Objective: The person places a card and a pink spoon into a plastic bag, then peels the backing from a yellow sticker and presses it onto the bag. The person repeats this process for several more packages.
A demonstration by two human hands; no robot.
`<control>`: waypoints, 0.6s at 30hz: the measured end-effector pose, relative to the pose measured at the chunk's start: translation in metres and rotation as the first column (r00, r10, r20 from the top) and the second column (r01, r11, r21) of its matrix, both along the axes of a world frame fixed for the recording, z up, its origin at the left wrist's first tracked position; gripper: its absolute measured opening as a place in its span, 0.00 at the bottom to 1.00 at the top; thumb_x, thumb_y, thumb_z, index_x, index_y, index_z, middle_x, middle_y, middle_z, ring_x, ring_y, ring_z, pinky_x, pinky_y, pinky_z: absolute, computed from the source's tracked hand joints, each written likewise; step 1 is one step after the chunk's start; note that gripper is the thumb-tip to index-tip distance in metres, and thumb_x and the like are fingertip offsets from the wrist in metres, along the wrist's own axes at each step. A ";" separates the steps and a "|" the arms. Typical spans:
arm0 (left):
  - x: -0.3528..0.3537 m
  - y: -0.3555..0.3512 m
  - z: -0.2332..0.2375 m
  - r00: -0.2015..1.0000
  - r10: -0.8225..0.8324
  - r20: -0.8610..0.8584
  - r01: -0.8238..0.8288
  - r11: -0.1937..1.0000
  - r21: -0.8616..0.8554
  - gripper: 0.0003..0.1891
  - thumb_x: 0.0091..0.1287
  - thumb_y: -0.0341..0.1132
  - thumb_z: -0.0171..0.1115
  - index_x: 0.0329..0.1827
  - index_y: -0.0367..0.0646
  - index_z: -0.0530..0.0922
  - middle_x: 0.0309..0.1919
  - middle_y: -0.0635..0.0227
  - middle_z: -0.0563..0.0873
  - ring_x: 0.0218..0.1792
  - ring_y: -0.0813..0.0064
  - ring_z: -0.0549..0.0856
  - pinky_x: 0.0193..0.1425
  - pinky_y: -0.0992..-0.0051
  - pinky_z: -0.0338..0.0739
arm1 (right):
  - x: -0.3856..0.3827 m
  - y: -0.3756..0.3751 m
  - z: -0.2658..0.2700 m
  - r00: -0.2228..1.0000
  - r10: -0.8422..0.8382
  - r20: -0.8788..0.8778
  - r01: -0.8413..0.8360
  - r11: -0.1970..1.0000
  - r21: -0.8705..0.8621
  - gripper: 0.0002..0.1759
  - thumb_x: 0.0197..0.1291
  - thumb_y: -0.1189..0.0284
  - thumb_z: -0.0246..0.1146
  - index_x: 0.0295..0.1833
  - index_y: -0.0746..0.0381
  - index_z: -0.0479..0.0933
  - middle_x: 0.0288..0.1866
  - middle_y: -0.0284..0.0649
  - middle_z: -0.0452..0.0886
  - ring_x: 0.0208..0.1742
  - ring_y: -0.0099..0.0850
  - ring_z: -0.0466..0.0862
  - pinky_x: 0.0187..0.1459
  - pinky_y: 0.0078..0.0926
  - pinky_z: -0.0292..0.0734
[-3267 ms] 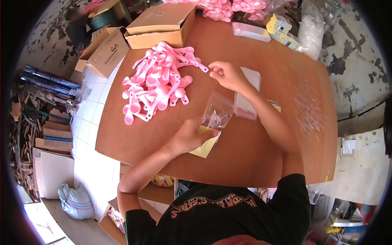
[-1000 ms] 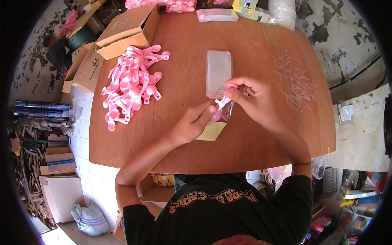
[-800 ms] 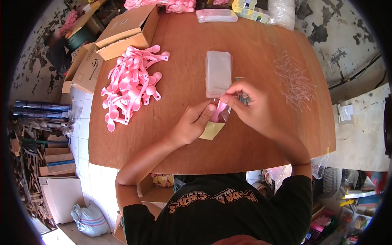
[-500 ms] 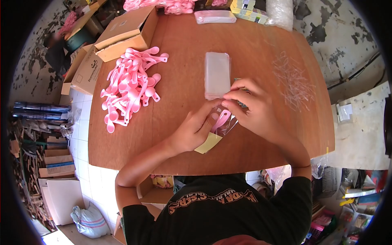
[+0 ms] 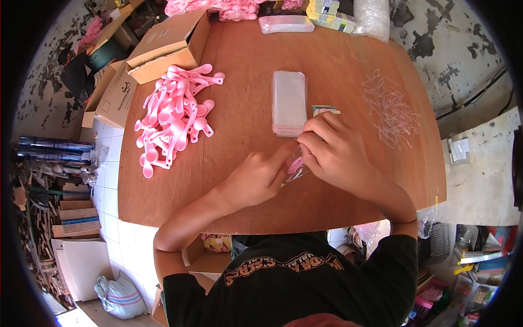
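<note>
Over the near middle of the table, my left hand [image 5: 260,175] and my right hand [image 5: 336,157] meet at the fingertips. Between them is a clear plastic bag [image 5: 298,173] with a pink spoon [image 5: 296,164] in it, mostly covered by my fingers. My left hand is closed round the bag's body, while my right thumb and fingers pinch near its top end. Just beyond my hands lies a stack of clear plastic bags [image 5: 289,103]. A small stack of printed cards [image 5: 325,109] shows partly behind my right hand.
A heap of pink spoons [image 5: 174,120] covers the table's left side. Thin clear strips [image 5: 389,109] are scattered at the right. A cardboard box [image 5: 169,46] stands at the back left. Along the back edge are a packet of bags [image 5: 286,24] and stacked card bundles [image 5: 331,16].
My left hand has turned and closed further over the bag, hiding the yellow card that showed below it. My right hand has shifted slightly down, uncovering more of the printed cards.
</note>
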State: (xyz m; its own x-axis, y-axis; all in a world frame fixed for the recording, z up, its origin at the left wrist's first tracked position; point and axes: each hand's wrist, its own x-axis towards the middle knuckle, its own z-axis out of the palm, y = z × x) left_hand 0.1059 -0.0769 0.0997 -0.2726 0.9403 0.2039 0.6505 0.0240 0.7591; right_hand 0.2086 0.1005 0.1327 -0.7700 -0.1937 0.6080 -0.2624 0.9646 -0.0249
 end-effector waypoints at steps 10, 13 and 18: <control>0.005 -0.004 0.002 0.984 -0.148 0.098 0.130 0.977 0.170 0.24 0.65 0.21 0.52 0.66 0.38 0.68 0.26 0.51 0.84 0.27 0.52 0.86 0.34 0.61 0.82 | 0.008 0.021 -0.001 0.918 0.305 0.254 0.006 0.629 -0.777 0.04 0.51 0.78 0.61 0.27 0.60 0.73 0.30 0.34 0.76 0.34 0.24 0.77 0.38 0.24 0.72; 0.004 -0.007 0.000 0.970 -0.133 0.204 0.079 0.965 0.250 0.25 0.69 0.20 0.49 0.70 0.40 0.66 0.35 0.50 0.85 0.35 0.58 0.89 0.42 0.68 0.82 | 0.001 0.051 -0.019 0.888 0.447 0.108 0.124 -0.008 -0.992 0.10 0.60 0.65 0.61 0.32 0.60 0.75 0.36 0.34 0.78 0.40 0.23 0.77 0.40 0.26 0.73; -0.002 -0.014 -0.004 0.979 0.059 0.193 -0.109 0.959 0.260 0.21 0.75 0.24 0.46 0.70 0.42 0.66 0.46 0.52 0.83 0.39 0.69 0.88 0.41 0.77 0.78 | -0.017 0.155 -0.066 0.974 -0.067 0.218 0.218 -0.015 -0.976 0.08 0.61 0.66 0.62 0.34 0.60 0.79 0.30 0.31 0.81 0.33 0.24 0.80 0.35 0.24 0.75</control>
State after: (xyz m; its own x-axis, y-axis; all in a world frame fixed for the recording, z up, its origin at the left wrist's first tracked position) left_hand 0.1042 -0.0908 0.0958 -0.4040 0.8298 0.3850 0.5053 -0.1484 0.8501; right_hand 0.1915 0.2552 0.0664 -0.7502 0.6609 0.0206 -0.0471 -0.0223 -0.9986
